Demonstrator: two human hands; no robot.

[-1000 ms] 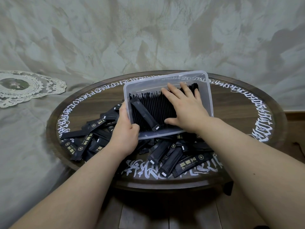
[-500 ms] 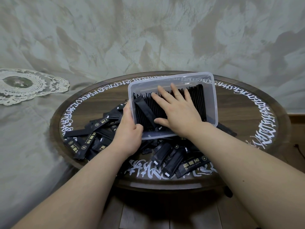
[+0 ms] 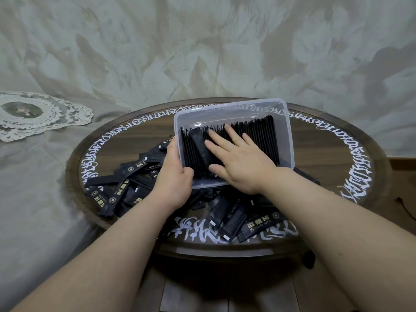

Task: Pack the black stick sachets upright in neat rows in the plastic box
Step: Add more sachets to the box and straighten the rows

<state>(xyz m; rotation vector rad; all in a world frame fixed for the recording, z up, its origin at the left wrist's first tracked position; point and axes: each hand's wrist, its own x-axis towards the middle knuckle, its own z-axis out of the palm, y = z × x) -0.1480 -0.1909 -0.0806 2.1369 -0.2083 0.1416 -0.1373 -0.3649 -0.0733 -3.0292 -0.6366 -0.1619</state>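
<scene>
Round and wood-topped, the bench (image 3: 337, 167) carries the tilted plastic box (image 3: 286, 131), gripped at its near-left corner by the left hand (image 3: 174, 176), while the right hand (image 3: 238, 158) lies flat, fingers straight, on upright black stick sachets (image 3: 258, 136), light, slippery and likeliest pinched by their ends.

The light is soft and a bit dim, with a grey-green look. The round table (image 3: 337, 158) shines a little near its front edge. Dark shadow sits under it. Things bend and stretch near the frame's corners. The middle looks sharp.
</scene>
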